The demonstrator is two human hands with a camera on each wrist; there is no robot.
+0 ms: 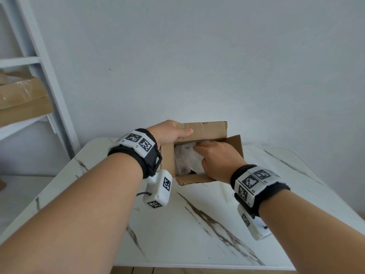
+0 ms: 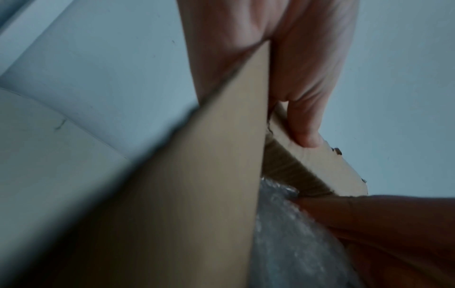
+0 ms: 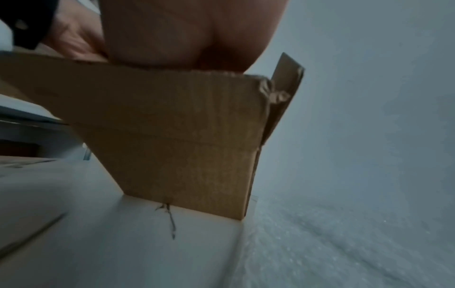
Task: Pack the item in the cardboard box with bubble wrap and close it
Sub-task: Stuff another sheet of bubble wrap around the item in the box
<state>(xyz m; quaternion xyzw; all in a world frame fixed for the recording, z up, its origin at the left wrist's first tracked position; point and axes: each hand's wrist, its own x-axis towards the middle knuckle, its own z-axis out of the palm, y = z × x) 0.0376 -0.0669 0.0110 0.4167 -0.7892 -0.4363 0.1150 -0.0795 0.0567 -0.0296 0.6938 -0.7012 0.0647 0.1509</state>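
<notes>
An open brown cardboard box (image 1: 199,177) stands on the white marble table (image 1: 177,230), close to the wall. Inside lies a bundle of bubble wrap (image 1: 186,158); the item within it is hidden. My left hand (image 1: 173,133) grips the raised far flap (image 1: 207,129), thumb on its inner face. In the left wrist view that thumb (image 2: 307,120) presses the flap (image 2: 327,169) beside the box wall (image 2: 197,194). My right hand (image 1: 209,155) reaches into the box, fingers and thumb curled around the bubble wrap (image 2: 283,233). The right wrist view shows the box's near wall (image 3: 184,136) below my palm (image 3: 184,35).
A loose sheet of bubble wrap (image 1: 254,153) lies on the table right of the box, also in the right wrist view (image 3: 344,243). A white shelf (image 1: 45,76) at the left holds flat cardboard boxes (image 1: 23,99). The wall rises directly behind the box.
</notes>
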